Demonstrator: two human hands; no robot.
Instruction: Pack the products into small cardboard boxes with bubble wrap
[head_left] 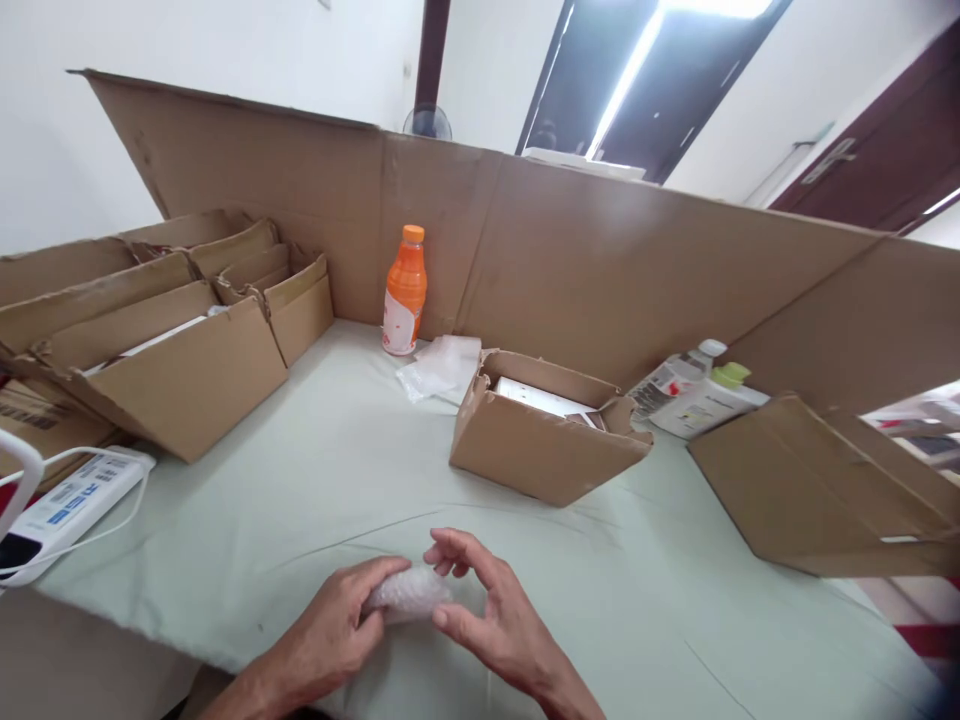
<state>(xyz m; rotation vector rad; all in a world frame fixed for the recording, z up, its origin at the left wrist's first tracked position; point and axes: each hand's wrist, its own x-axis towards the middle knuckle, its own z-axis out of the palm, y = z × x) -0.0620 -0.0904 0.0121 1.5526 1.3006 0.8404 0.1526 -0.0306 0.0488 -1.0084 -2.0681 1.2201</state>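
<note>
A small roll of clear bubble wrap (411,594) is held just above the near part of the table; whether anything is wrapped inside cannot be made out. My left hand (341,625) grips its left end, with the thumb below and the fingers over the top. At the right end is my right hand (487,610), its thumb and fingers apart. The right thumb is close to the wrap, perhaps touching it. Beyond my hands stands an open cardboard box (536,445) with white items inside.
Several open cardboard boxes (202,375) stand at the left, near a white power strip (82,510). An orange bottle (405,295) and plastic wrap (442,368) are at the back. Further right are bottles (671,385) and a tilted box (817,490). A cardboard wall (600,260) borders the table.
</note>
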